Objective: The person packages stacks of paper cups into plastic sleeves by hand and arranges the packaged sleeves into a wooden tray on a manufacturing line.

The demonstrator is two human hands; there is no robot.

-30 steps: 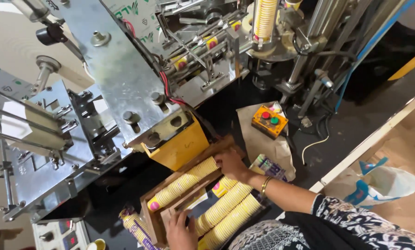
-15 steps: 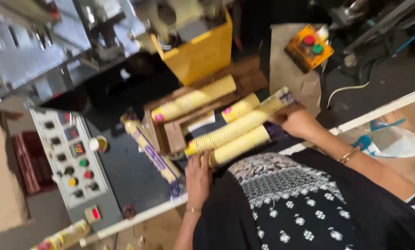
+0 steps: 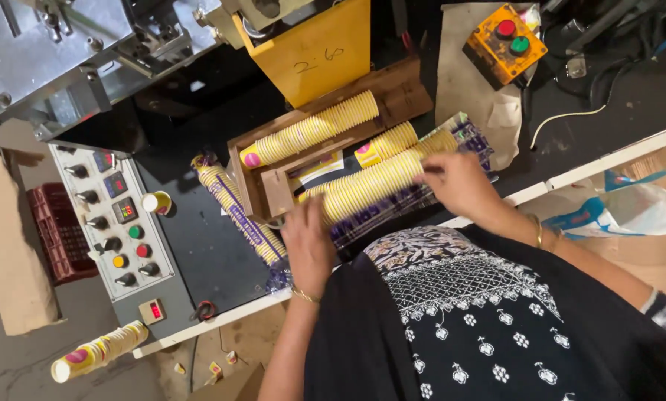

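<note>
A long stack of yellow paper cups (image 3: 374, 182) lies on its side across a clear printed plastic sleeve (image 3: 467, 137) at the bench's near edge. My left hand (image 3: 308, 241) presses on the stack's left end. My right hand (image 3: 455, 182) grips its right end next to the sleeve's mouth. Another long stack (image 3: 311, 130) rests in a wooden tray (image 3: 400, 93) behind it, with a shorter stack (image 3: 387, 142) beside that.
A bagged stack of cups (image 3: 236, 212) lies left of the tray. A control panel (image 3: 114, 219) with knobs and buttons sits at the left, a yellow box (image 3: 314, 48) behind, an orange button box (image 3: 505, 41) at the back right. One more cup stack (image 3: 99, 350) lies on the floor.
The view has swung down from the machine to the bench. My hands have lifted one long cup stack out of the tray area and laid it on the plastic sleeve, one hand at each end.
</note>
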